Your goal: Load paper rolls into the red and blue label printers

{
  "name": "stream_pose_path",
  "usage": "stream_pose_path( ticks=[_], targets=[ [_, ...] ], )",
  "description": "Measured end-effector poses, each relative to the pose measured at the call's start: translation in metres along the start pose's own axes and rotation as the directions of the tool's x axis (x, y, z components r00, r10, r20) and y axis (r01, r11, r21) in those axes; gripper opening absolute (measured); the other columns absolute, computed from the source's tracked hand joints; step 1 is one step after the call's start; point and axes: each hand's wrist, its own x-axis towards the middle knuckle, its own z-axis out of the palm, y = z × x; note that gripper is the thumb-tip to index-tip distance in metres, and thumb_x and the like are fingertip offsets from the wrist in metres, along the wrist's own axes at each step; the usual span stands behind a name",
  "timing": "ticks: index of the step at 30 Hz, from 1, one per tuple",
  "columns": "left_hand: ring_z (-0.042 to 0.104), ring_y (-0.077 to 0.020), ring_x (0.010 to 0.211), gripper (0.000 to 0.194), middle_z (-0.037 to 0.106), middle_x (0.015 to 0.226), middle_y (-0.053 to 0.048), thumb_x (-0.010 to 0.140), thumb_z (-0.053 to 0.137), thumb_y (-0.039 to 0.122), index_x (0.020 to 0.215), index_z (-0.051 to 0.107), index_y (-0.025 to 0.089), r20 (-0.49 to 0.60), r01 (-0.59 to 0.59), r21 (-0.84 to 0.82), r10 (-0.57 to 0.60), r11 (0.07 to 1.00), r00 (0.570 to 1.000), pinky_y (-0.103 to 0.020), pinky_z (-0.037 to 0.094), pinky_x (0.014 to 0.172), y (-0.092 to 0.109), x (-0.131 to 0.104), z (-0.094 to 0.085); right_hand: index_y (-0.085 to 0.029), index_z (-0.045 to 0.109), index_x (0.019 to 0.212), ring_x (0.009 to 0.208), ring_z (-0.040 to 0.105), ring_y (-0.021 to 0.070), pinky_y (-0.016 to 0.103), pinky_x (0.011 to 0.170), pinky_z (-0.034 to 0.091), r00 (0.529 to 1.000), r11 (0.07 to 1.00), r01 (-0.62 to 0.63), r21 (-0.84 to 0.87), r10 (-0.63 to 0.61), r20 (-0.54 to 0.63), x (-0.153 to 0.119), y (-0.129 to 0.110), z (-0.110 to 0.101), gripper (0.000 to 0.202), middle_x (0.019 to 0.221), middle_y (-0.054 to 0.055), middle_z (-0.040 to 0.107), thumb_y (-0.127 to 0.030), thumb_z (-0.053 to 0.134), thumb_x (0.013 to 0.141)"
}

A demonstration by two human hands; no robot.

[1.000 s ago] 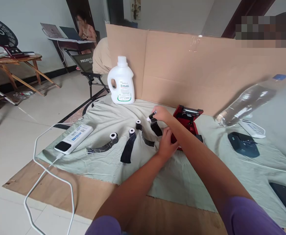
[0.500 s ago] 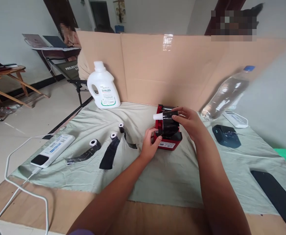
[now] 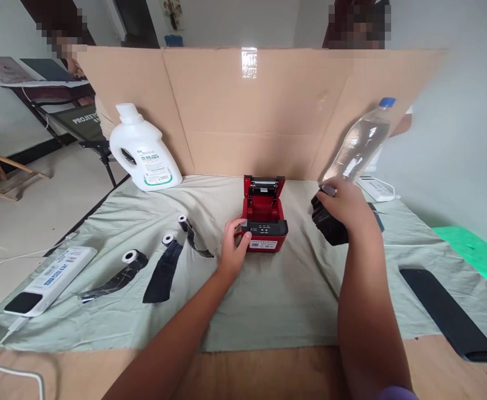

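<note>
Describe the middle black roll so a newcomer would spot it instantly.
On the pale cloth, find the white jug. In front of it, the middle black roll lies between the left roll and the right roll; its loose strip looks broadest of the three.

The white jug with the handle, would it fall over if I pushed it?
The white jug probably won't fall from a gentle low push, since its base looks broad. A shove near the cap might tip it, because it's tall. Its handle should make lifting easier, but I can't see inside to judge its weight.
</note>
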Motion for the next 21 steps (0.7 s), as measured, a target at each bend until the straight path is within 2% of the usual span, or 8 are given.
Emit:
stream_pose_path(
  ticks=[2,5,10,13,16,18,21],
  targets=[
    [0.055,-0.0239,0.128,0.033,0.058,0.135,-0.010,0.094,0.058,0.034,0.126,0.058,0.024,0.003,0.010,-0.012,-0.010,1.000,1.000,-0.039,0.047,0.105,0.001,0.000,-0.001,-0.019,0.073,0.094,0.087,0.063,0.0292,0.041,0.079,0.049,0.998,0.997,-0.047,-0.065,0.049,0.035,0.007,0.016,0.001,0.026,0.089,0.010,0.069,-0.023,0.062,0.071],
    [0.054,-0.0243,0.129,0.034,0.057,0.135,-0.010,0.094,0.058,0.036,0.126,0.058,0.025,0.009,0.021,-0.016,-0.021,1.000,1.000,-0.040,0.047,0.106,0.002,-0.002,-0.002,-0.021,0.073,0.101,0.085,0.063,0.0281,0.041,0.078,0.049,0.999,0.998,-0.037,-0.058,0.038,0.014,0.011,0.028,0.002,0.033,0.087,0.008,0.069,-0.023,0.062,0.070],
    [0.054,-0.0241,0.129,0.033,0.056,0.136,-0.009,0.096,0.056,0.036,0.127,0.058,0.026,0.018,0.013,-0.001,-0.013,1.000,1.000,-0.039,0.048,0.105,0.004,-0.004,-0.002,-0.020,0.074,0.098,0.085,0.063,0.0274,0.039,0.077,0.049,0.996,0.995,-0.059,-0.084,0.065,0.064,0.010,0.020,0.008,0.031,0.090,0.009,0.069,-0.021,0.062,0.069],
    [0.054,-0.0242,0.129,0.034,0.056,0.136,-0.009,0.096,0.056,0.037,0.129,0.057,0.026,0.026,0.005,0.006,-0.005,1.000,1.000,-0.040,0.048,0.104,0.004,-0.004,-0.002,-0.020,0.073,0.106,0.085,0.063,0.0274,0.039,0.078,0.050,0.999,0.996,-0.029,-0.088,0.032,0.031,0.011,0.013,0.012,0.037,0.093,0.010,0.070,-0.022,0.062,0.071],
    [0.053,-0.0243,0.128,0.034,0.056,0.136,-0.009,0.097,0.055,0.037,0.128,0.057,0.026,0.031,0.005,0.006,-0.006,1.000,1.000,-0.040,0.048,0.105,0.005,-0.003,-0.003,-0.019,0.073,0.111,0.092,0.065,0.0278,0.038,0.082,0.050,0.999,0.993,0.000,-0.116,0.003,0.032,0.014,0.016,0.025,0.039,0.099,0.011,0.072,-0.021,0.061,0.074],
    [0.053,-0.0243,0.128,0.033,0.056,0.136,-0.009,0.096,0.056,0.037,0.128,0.058,0.026,0.030,0.004,0.008,-0.004,1.000,1.000,-0.040,0.048,0.105,0.004,-0.003,-0.003,-0.018,0.073,0.110,0.097,0.066,0.0272,0.035,0.085,0.050,0.996,0.990,0.013,-0.137,0.000,0.093,0.017,0.024,0.041,0.038,0.103,0.012,0.073,-0.018,0.061,0.074],
    [0.053,-0.0244,0.128,0.034,0.056,0.135,-0.009,0.096,0.056,0.038,0.128,0.058,0.027,0.027,-0.003,0.012,0.003,1.000,1.000,-0.040,0.048,0.104,0.002,-0.003,-0.003,-0.018,0.075,0.102,0.097,0.067,0.0251,0.031,0.083,0.050,0.952,0.980,-0.017,-0.200,0.077,0.295,0.018,0.039,0.070,0.034,0.104,0.011,0.074,-0.011,0.062,0.071]
  ],
)
